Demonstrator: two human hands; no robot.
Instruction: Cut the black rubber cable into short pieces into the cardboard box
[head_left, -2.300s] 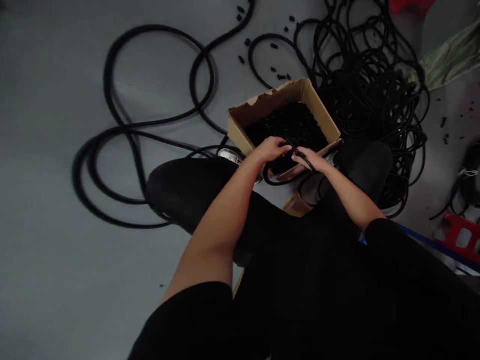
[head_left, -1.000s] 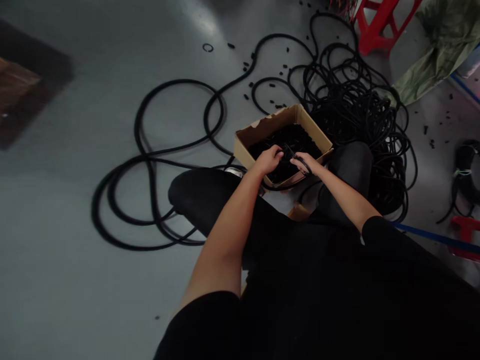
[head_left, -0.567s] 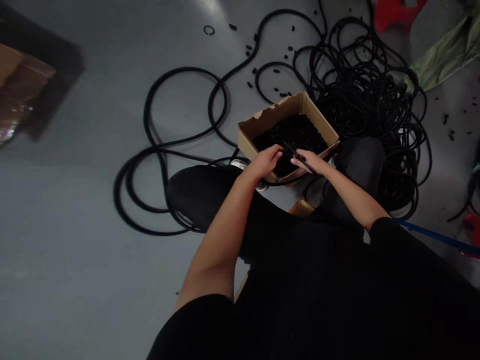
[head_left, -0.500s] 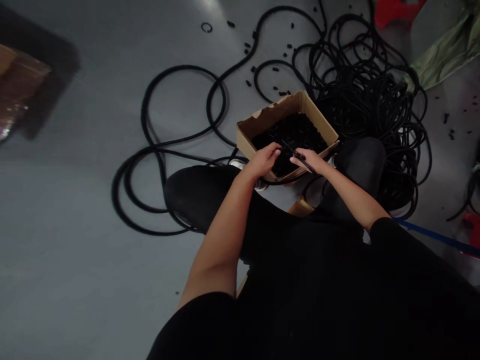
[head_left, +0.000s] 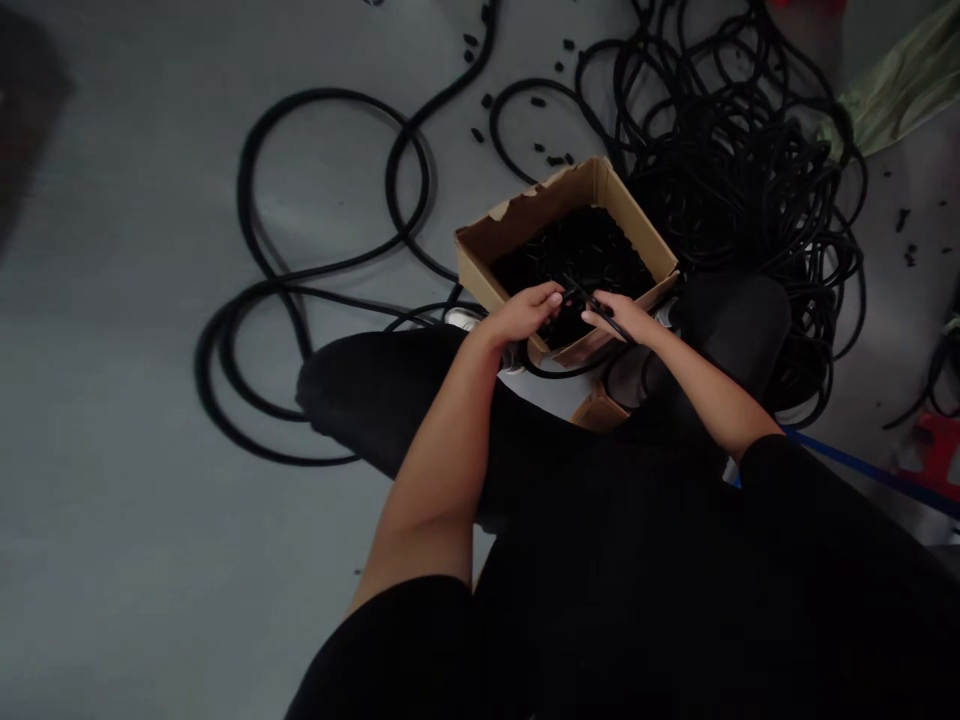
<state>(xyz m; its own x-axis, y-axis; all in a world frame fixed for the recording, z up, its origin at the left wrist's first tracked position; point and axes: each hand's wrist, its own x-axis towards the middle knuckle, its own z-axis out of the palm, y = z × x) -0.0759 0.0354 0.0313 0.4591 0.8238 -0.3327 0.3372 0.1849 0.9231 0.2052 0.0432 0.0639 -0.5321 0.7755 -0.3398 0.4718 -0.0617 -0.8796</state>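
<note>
Grey floor [head_left: 135,450] spreads under you, dim and smooth. Nearest, at six o'clock from the cardboard box [head_left: 480,278], sits a small brown carton [head_left: 598,408]; beyond it a curve of black hose [head_left: 555,374] passes along the box's near side. Over that side, your left hand [head_left: 529,312] has a narrow grip, pinching what looks like the hose's end, and your right hand [head_left: 622,316], at three o'clock from it, closes round a slim dark thing [head_left: 613,328], perhaps a tool; its kind is unclear. To work well, hold both hands steady above the box, fingers [head_left: 555,299] clear of where the two meet. Short black pieces [head_left: 566,240] heap inside the box. Farther, hose loops [head_left: 246,190] lie at ten o'clock and a tangled pile [head_left: 735,190] at two.
</note>
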